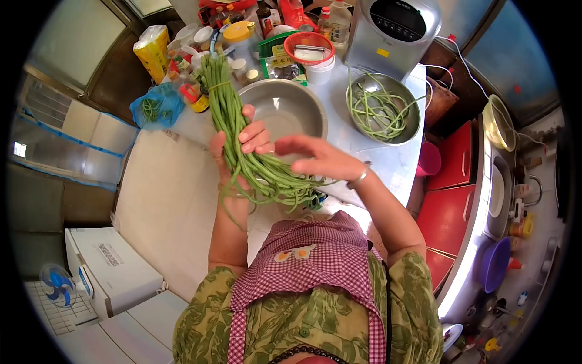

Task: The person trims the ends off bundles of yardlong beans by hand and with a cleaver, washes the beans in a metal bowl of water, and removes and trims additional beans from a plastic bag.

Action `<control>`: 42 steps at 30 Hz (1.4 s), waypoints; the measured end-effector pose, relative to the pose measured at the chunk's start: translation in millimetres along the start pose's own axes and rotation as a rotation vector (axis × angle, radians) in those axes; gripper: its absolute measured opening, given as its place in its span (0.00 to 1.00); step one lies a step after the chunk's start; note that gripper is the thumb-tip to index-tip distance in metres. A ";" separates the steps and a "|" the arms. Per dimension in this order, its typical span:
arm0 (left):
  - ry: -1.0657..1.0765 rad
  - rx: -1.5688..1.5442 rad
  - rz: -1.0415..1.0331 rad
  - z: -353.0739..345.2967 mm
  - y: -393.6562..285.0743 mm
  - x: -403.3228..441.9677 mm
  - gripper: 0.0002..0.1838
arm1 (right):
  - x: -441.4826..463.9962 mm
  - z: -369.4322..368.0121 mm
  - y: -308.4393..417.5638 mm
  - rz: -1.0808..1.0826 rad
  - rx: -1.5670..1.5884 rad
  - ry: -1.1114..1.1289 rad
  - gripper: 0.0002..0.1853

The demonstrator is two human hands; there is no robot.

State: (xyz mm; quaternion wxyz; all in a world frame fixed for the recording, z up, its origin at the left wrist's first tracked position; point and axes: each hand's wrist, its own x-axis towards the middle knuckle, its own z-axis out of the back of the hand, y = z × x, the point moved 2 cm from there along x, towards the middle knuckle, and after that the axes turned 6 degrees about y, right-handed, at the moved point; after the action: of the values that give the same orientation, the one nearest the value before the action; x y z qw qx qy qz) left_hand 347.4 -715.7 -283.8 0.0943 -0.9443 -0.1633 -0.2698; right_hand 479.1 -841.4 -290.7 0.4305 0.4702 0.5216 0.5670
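A thick bundle of green long beans [227,106] is gripped in my left hand [253,136], its fingers wrapped round the middle. A thin band circles the bundle near its upper end, and the lower ends bend off to the right and hang loose. My right hand [330,159] is beside those lower ends, fingers stretched out and apart; whether it touches them I cannot tell. Behind the bundle stands a wide metal basin [294,112], partly hidden by the beans. More loose long beans [388,112] lie in a metal bowl [414,124] to the right.
A silver appliance [394,45] stands at the back of the metal table [339,115]. Jars, bottles and a red basket [309,48] crowd the back edge. A blue plastic bag [159,110] with greens lies left. Red cabinets [448,212] and a sink counter line the right side.
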 end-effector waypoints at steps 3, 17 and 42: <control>-0.114 0.291 0.051 -11.7 0.5 9.0 0.30 | 12.1 -23.8 -0.4 -0.105 -0.001 0.123 0.27; -0.472 0.269 -0.164 -2.6 -32.0 -8.7 0.27 | -2.1 12.9 -17.0 -0.305 0.020 0.185 0.37; -0.380 0.047 -0.407 -23.4 -38.5 -17.7 0.25 | -25.5 -2.6 -23.3 0.113 -0.030 -0.074 0.17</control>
State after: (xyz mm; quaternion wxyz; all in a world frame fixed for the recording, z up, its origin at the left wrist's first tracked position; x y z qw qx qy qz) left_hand 308.2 -690.7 -270.4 0.0279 -0.9232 -0.3706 -0.0976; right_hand 481.3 -864.8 -316.1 0.4237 0.5130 0.4692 0.5806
